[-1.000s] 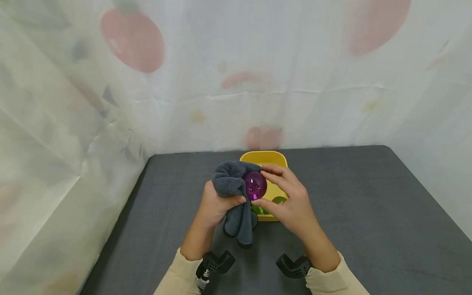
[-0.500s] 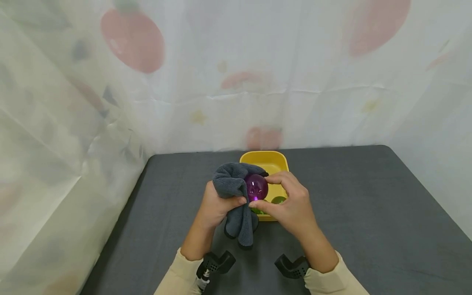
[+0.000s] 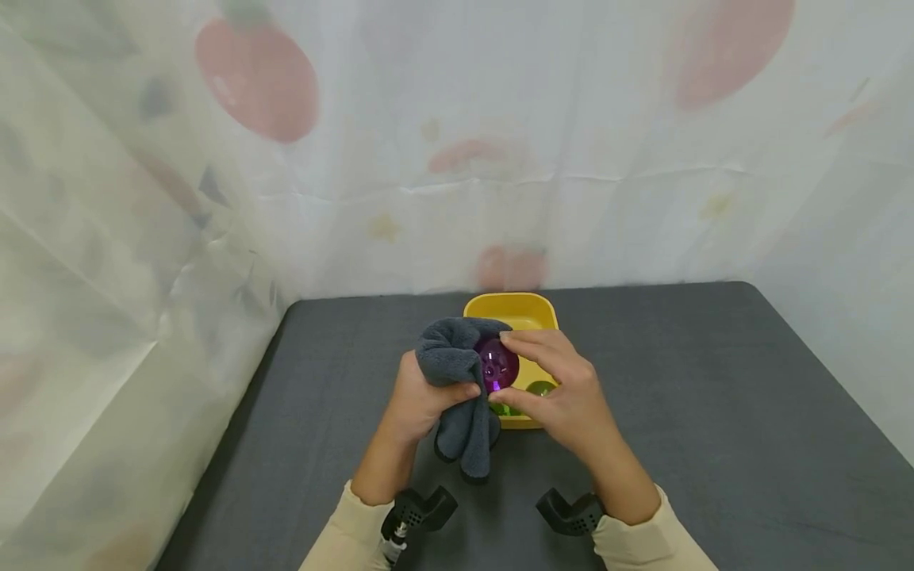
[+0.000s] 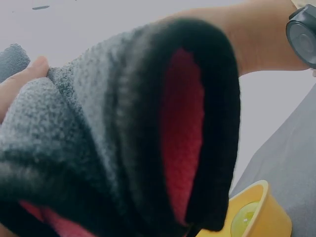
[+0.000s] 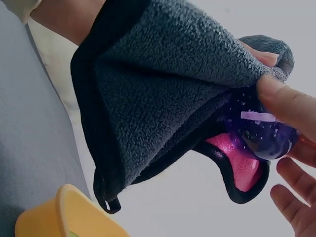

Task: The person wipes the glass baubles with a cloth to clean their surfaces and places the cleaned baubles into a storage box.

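A shiny purple ball is held above a yellow bowl. My right hand grips the ball between thumb and fingertips. My left hand grips a grey cloth with a pink-red inner side, wrapped against the ball's left side. In the right wrist view the cloth drapes over the purple ball, with a fingertip on top. The left wrist view is filled by the folded cloth; its red lining shows.
The yellow bowl stands on a dark grey table and holds green balls. A white printed curtain closes the back and sides. Black wrist camera mounts sit at both cuffs.
My right hand's fingers shifted over the ball's top, turning it slightly against the cloth. The left hand and the cloth stay in about the same place.
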